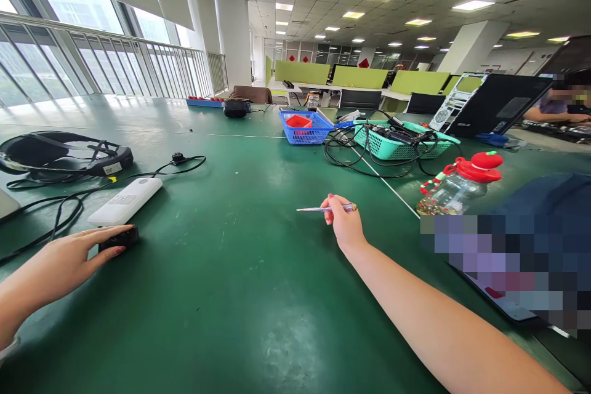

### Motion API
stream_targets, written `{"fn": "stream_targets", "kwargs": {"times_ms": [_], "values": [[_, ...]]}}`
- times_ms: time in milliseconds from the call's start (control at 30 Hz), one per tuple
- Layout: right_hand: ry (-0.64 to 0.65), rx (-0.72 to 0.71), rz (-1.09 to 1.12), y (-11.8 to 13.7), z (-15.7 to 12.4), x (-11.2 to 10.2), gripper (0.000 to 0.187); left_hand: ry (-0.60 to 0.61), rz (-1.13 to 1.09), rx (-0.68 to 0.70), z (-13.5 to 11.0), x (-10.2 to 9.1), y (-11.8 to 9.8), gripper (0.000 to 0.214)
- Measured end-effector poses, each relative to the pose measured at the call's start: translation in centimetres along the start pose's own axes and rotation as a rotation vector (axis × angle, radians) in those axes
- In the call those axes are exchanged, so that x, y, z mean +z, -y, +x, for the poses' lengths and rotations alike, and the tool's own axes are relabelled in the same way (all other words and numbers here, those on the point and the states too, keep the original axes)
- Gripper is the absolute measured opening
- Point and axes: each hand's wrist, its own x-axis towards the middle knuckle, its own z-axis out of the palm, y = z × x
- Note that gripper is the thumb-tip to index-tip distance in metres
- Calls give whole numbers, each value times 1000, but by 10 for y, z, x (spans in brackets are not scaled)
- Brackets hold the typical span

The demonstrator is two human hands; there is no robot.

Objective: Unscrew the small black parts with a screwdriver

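My right hand [344, 221] reaches out over the green table [240, 295] and pinches a thin screwdriver [318, 209], which lies level and points left. Near the left edge, my left hand [69, 261] rests on the table with its fingers closed over a small black object [120, 238]. A white power bank [125, 201] lies just beyond that hand, with a black cable running off it.
A black headset [60, 155] with cables sits at far left. A blue basket [305, 127] and a green basket [401, 141] full of cables stand mid-table. A clear bottle [455, 188] with a red lid lies at right. Another person sits at far right by an open computer case [489, 104].
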Motion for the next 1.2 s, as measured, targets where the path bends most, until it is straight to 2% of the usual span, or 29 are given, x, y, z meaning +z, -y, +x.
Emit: {"fn": "stream_targets", "kwargs": {"times_ms": [100, 200, 300, 400, 533, 633, 700, 767, 833, 933, 1033, 1200], "values": [[2, 7, 6, -1, 1, 0, 33, 71, -16, -2, 1, 3, 5, 52], [9, 10, -9, -1, 1, 0, 35, 76, -21, -16, 1, 1, 7, 49], [44, -12, -55, 1, -2, 0, 36, 65, 8, -15, 0, -8, -8, 49], [117, -93, -151, 5, -9, 2, 35, 89, -32, 67, -2, -20, -46, 56], [258, -338, -300, 16, -22, 8, 23, 153, -172, 370, 2, -25, -118, 52], [363, -535, -390, 26, -32, 10, 13, 153, -232, 586, 15, -13, -174, 44], [389, -679, -434, 32, -38, 10, 14, 147, -259, 664, 26, -1, -207, 37], [392, -815, -472, 35, -42, 9, 18, 128, -294, 702, 37, 11, -233, 33], [420, -916, -508, 37, -46, 8, 21, 138, -333, 731, 44, 22, -250, 31], [498, -1008, -565, 37, -50, 11, 23, 175, -409, 750, 50, 33, -257, 33], [545, -1024, -626, 33, -50, 14, 24, 210, -520, 699, 53, 40, -252, 43], [532, -1042, -712, 27, -48, 19, 28, 275, -656, 615, 54, 42, -245, 54]]}}
